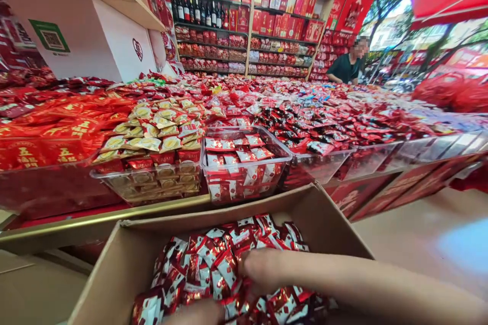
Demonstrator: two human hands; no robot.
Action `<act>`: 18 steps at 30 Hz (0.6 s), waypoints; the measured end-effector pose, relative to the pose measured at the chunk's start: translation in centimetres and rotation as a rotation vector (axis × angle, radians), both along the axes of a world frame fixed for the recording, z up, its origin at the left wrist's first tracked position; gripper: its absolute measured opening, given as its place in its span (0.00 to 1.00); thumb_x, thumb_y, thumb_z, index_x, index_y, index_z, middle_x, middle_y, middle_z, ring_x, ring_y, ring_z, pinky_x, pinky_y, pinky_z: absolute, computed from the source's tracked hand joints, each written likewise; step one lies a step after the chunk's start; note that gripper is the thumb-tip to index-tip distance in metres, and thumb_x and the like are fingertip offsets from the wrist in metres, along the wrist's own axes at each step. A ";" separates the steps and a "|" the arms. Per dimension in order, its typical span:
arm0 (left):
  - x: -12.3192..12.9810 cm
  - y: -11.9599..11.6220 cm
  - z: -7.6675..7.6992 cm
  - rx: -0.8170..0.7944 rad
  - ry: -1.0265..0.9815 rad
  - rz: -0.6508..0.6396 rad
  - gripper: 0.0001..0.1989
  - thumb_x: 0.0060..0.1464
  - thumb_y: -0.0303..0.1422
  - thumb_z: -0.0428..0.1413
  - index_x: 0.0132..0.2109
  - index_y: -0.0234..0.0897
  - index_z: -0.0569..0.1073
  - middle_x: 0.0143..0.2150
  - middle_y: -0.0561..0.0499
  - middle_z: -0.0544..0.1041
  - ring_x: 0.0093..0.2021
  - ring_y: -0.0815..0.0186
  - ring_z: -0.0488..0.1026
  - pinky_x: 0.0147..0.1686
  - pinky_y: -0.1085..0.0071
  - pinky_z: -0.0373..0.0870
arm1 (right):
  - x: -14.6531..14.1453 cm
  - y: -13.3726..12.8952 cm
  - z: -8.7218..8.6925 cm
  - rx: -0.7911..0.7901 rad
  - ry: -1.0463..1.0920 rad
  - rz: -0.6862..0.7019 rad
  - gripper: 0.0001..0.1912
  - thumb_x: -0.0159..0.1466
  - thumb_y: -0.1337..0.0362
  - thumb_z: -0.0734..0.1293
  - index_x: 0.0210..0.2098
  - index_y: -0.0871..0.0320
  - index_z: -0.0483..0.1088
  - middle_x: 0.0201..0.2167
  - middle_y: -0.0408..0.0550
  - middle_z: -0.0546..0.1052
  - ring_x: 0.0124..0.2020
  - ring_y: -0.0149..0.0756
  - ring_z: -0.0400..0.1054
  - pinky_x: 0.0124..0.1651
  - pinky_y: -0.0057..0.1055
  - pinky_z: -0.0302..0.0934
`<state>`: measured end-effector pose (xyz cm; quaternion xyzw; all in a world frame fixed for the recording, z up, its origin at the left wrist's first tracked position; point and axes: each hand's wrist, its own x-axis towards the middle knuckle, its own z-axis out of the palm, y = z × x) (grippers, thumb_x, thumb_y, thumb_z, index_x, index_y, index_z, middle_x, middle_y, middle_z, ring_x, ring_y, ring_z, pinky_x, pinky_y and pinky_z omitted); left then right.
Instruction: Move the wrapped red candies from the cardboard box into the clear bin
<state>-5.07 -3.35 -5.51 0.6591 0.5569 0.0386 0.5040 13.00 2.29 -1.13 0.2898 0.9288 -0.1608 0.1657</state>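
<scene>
An open cardboard box (102,274) is in front of me, filled with small red and white wrapped candies (206,259). My right hand (263,270) reaches in from the right and is down among the candies near the middle of the box. Its fingers are blurred and partly buried, so whether it grips any packet is not visible. At the bottom edge, my left hand (200,313) shows only in part, low over the candies, with its fingers hidden.
Beyond the box, a clear plastic bin (247,165) holds similar red and white packets in rows. To its left, another bin (147,183) is heaped with gold packets (163,124). A person (345,67) is at the far right. Shelves (249,30) of boxes and bottles line the back.
</scene>
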 end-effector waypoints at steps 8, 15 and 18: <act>-0.4 3.2 1.3 0.049 0.033 0.115 0.05 0.27 0.26 0.55 0.13 0.40 0.67 0.12 0.59 0.60 0.19 0.68 0.59 0.25 0.72 0.55 | 0.7 -0.9 -4.8 -0.265 -0.110 0.000 0.18 0.44 0.53 0.67 0.29 0.59 0.71 0.22 0.46 0.71 0.27 0.36 0.65 0.25 0.27 0.54; 0.5 4.8 3.9 0.005 -0.218 0.271 0.08 0.42 0.38 0.53 0.25 0.38 0.67 0.16 0.57 0.69 0.18 0.67 0.67 0.18 0.77 0.54 | 1.4 1.1 -2.5 -0.727 0.457 -0.434 0.13 0.48 0.62 0.65 0.34 0.59 0.65 0.25 0.41 0.68 0.23 0.25 0.61 0.22 0.21 0.53; 1.1 4.7 5.0 -0.021 -0.302 0.319 0.09 0.43 0.38 0.54 0.26 0.37 0.67 0.17 0.55 0.72 0.19 0.67 0.69 0.18 0.78 0.55 | 1.6 1.9 -1.7 -1.049 0.812 -0.613 0.11 0.51 0.60 0.63 0.30 0.60 0.63 0.24 0.39 0.67 0.21 0.22 0.60 0.22 0.20 0.54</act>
